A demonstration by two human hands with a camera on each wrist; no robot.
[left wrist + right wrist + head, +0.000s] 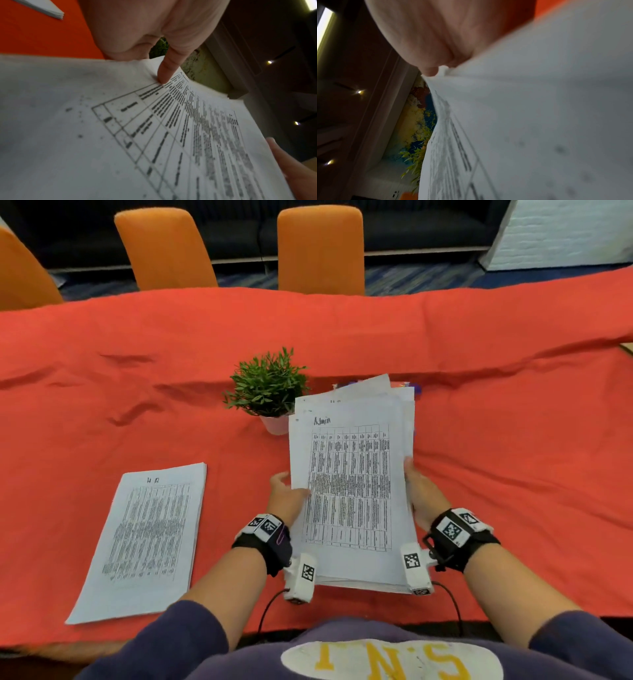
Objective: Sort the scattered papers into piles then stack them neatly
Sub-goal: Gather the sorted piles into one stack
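Observation:
I hold an uneven sheaf of printed sheets (349,491) between both hands above the red tablecloth; its top page bears a table and the handwritten word "Admin". My left hand (286,498) grips the sheaf's left edge, thumb (169,67) pressed on the top page (154,135). My right hand (423,491) grips the right edge, thumb (429,70) on top of the sheaf (539,108) and the other fingers hidden under it. The sheets fan out unevenly at the far end. A second pile marked "HR" (147,539) lies flat at the left; its corner (54,12) shows in the left wrist view.
A small potted plant (269,392) in a white pot stands just beyond the sheaf's far left corner. The red cloth (513,440) covers the whole table and is wrinkled. Orange chairs (320,248) stand behind the far edge. Some coloured items (407,385) peek out behind the sheaf.

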